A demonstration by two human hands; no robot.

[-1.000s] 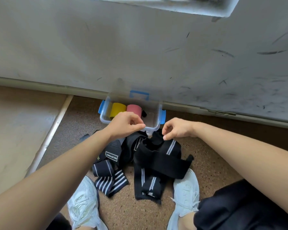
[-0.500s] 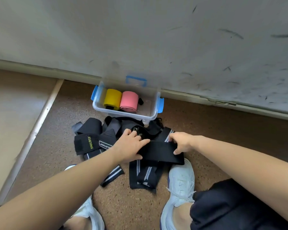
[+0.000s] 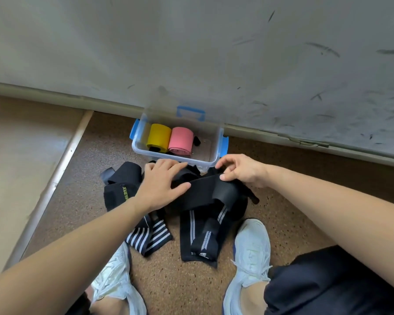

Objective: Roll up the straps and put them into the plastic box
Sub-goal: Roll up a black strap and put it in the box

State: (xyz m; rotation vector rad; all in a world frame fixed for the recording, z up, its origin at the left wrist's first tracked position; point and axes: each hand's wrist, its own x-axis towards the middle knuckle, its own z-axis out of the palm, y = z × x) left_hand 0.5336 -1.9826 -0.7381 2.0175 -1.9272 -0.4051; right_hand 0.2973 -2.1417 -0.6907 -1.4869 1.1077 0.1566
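Note:
A clear plastic box (image 3: 210, 163) with blue latches stands on the floor against the wall. Inside it lie a rolled yellow strap (image 3: 159, 137) and a rolled pink strap (image 3: 181, 140). In front of the box a pile of black straps (image 3: 198, 226) is spread out, some with white stripes. My left hand (image 3: 162, 183) lies flat with straight fingers on a plain black strap (image 3: 203, 189) stretched across the pile. My right hand (image 3: 241, 170) pinches the other end of that strap between thumb and fingers.
A scuffed grey wall (image 3: 237, 53) rises right behind the box. A metal strip (image 3: 55, 178) divides the brown speckled floor from a beige floor on the left. My two white shoes (image 3: 251, 253) stand just below the pile.
Both hands have shifted up toward the box. The plain black strap now lies stretched between them, with its right end folded over.

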